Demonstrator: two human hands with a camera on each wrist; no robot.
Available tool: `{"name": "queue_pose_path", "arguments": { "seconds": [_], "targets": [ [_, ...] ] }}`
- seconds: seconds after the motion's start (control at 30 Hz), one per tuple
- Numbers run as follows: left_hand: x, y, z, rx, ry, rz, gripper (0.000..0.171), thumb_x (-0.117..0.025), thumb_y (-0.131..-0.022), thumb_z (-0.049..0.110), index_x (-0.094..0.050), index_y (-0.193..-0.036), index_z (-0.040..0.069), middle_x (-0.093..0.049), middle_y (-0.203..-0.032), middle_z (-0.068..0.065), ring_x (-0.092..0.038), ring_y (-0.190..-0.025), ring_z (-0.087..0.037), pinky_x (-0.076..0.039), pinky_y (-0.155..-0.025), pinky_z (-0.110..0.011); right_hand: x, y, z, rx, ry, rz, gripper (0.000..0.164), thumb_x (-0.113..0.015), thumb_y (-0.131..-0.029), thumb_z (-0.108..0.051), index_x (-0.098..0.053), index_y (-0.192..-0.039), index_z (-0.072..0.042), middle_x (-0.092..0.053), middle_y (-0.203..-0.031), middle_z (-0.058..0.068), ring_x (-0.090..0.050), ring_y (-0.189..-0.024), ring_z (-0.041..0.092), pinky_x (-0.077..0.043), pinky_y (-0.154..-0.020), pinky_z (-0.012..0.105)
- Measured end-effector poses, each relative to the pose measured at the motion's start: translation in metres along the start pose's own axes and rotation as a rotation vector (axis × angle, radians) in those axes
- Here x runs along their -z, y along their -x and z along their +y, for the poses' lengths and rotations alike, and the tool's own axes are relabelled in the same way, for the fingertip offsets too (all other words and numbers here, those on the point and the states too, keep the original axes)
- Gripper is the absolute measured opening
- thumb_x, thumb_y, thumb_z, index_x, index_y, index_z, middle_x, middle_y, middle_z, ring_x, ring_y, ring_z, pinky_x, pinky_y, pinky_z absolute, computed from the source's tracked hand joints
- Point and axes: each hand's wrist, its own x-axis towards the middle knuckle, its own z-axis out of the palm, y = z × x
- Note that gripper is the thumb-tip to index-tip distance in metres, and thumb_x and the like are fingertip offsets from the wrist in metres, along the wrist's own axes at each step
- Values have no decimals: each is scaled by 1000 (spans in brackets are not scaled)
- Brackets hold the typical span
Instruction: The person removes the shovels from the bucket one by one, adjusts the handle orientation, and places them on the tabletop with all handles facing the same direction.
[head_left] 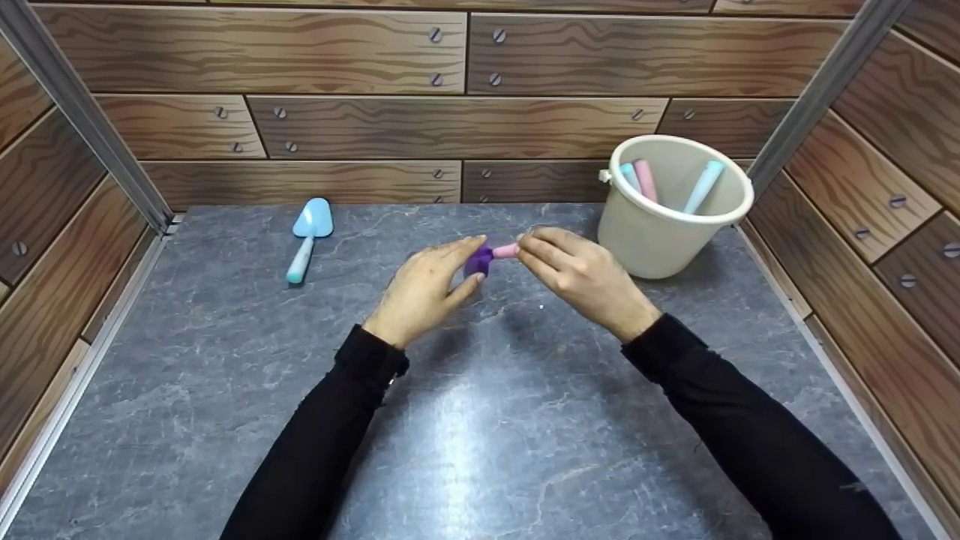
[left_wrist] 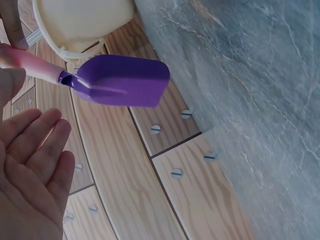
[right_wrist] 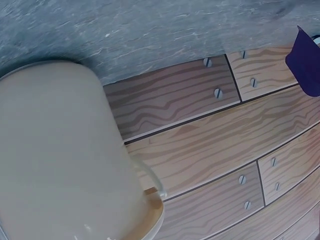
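A small toy shovel with a purple blade (left_wrist: 122, 82) and a pink handle (head_left: 505, 251) is held up over the table in front of me. My right hand (head_left: 589, 277) pinches the handle, thumb and fingertips closing round its end. Beside the blade is my left hand (head_left: 427, 285), its fingers extended; in the left wrist view its palm and relaxed fingers (left_wrist: 42, 150) show below the shovel, holding nothing. From the right wrist only part of the purple blade (right_wrist: 306, 62) is seen at the right edge, with the right hand out of frame.
A cream bucket (head_left: 652, 244) stands at the back right, near the right hand, with blue and pink handles (head_left: 703, 186) sticking up inside. At the back left a blue trowel (head_left: 304, 251) lies on the grey marbled table (head_left: 225, 360). Wood-patterned walls (head_left: 360, 124) enclose the back and sides.
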Motion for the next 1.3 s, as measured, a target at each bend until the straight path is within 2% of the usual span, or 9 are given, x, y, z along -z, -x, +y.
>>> {"name": "queue_pose_path", "arguments": {
  "seconds": [0.2, 0.5, 0.67, 0.9, 1.3],
  "targets": [
    [1, -1, 2, -21, 36, 50, 55, -74, -118, 29, -64, -169, 9, -73, -164, -17, -76, -147, -39, -60, -129, -56, -4, -2, -5, 38, 0, 46, 28, -77, -108, 0, -88, -132, -5, -89, -129, 9, -83, -117, 27, -71, -109, 33],
    [0, 0, 6, -3, 101, 43, 47, -78, -116, 25, -73, -159, 8, -82, -151, -14, -83, -135, -36, -68, -117, -53, -5, -5, -15, 80, -11, 68, 30, -78, -108, 0, -88, -136, -7, -89, -132, 7, -83, -119, 25, -70, -111, 31],
    [-2, -1, 8, -12, 134, 61, 41, -79, -114, 23, -79, -152, 8, -86, -143, -13, -86, -129, -32, -71, -111, -49, -6, -7, -20, 96, -28, 97, 32, -77, -108, 0, -87, -137, -7, -89, -131, 6, -83, -118, 24, -71, -109, 31],
    [-2, -2, 6, -43, 182, 92, 33, -75, -115, 26, -86, -139, 6, -89, -135, -11, -88, -123, -26, -73, -108, -39, -7, -11, -24, 118, -51, 109, 36, -76, -108, -1, -85, -142, -7, -89, -134, 7, -84, -119, 24, -69, -113, 30],
    [0, -1, 0, -113, 216, 111, 34, -70, -117, 24, -85, -140, 4, -89, -132, -13, -88, -122, -26, -73, -106, -34, -2, -16, -24, 108, -42, 101, 38, -77, -109, -1, -83, -146, -7, -88, -138, 6, -83, -123, 24, -69, -114, 30]
  ]
}}
